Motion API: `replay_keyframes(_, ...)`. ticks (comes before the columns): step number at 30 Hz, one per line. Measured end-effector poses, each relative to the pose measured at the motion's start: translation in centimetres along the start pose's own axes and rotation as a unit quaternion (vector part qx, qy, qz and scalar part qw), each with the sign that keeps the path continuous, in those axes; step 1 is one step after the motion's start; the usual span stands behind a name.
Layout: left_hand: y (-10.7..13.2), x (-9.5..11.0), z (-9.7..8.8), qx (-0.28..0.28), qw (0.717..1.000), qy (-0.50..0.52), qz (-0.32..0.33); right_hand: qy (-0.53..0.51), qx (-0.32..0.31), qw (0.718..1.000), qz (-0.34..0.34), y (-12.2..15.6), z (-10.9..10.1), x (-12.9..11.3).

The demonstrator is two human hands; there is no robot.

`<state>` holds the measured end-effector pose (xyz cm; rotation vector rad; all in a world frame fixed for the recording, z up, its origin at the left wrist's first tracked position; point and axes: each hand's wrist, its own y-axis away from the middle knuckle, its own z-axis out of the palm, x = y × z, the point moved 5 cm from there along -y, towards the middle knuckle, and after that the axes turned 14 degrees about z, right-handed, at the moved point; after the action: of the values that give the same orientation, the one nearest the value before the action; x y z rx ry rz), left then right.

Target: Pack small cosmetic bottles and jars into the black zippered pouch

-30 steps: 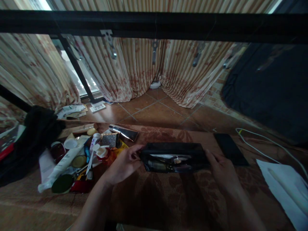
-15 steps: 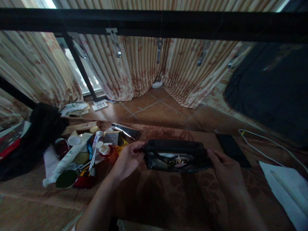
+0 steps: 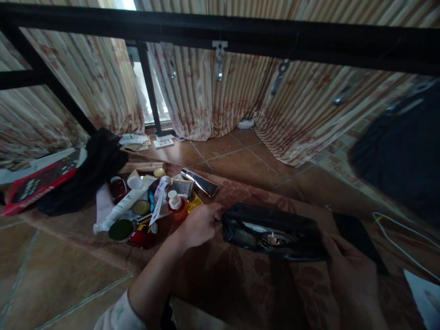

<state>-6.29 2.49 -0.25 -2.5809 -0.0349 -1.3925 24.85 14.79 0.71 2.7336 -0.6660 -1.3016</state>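
A black pouch (image 3: 275, 214) spans the space between my two hands above the brown patterned cloth. Pale and shiny items show inside it, too dim to name. My left hand (image 3: 202, 224) pinches the pouch's left end, fingers closed. At the other end my right hand (image 3: 352, 263) grips the pouch's right edge; some of its fingers are hidden. Just left of my left hand stands a red bottle with a white cap (image 3: 177, 208), in a heap with a white tube (image 3: 127, 201), a dark green oval item (image 3: 121, 230) and a glittery square case (image 3: 182, 187).
A silver tube (image 3: 201, 182) lies at the cloth's far edge. Black fabric (image 3: 92, 176) and a red package (image 3: 44, 183) are at far left. Right of the pouch are a dark flat item (image 3: 359, 238), a white cable (image 3: 405, 229) and white paper (image 3: 424, 298). A black bar (image 3: 220, 30) crosses above.
The view has turned left, so everything sits further right in it. Both hands still hold the pouch, whose right end now hangs lower in the picture.
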Motion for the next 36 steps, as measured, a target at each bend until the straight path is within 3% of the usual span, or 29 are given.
replay_keyframes(9,-0.3,-0.5,-0.5,0.1,0.965,0.238,-0.054,0.02,-0.002,0.999,0.026,0.5,-0.1,-0.1)
replay_keyframes(15,-0.3,-0.1,-0.5,0.162,0.9,0.399,-0.071,0.013,-0.003,1.0,0.007,0.1,0.0,0.0)
replay_keyframes(20,-0.5,0.9,-0.3,0.142,0.869,0.473,-0.023,0.002,-0.006,1.0,0.017,-0.1,0.0,0.3)
replay_keyframes(26,-0.7,2.3,0.6,0.092,0.868,0.486,0.053,0.009,-0.009,1.0,-0.002,0.3,0.1,-0.1)
replay_keyframes(30,-0.9,2.8,1.4,0.073,0.88,0.466,0.064,-0.001,-0.015,1.0,-0.005,0.5,0.2,-0.3)
replay_keyframes(33,-1.0,2.5,0.9,0.12,0.889,0.438,0.057,-0.002,-0.008,1.0,-0.011,0.5,0.1,-0.4)
replay_keyframes(36,-0.8,1.8,-0.2,0.223,0.899,0.374,0.033,-0.007,-0.009,1.0,-0.017,0.4,0.1,-0.3)
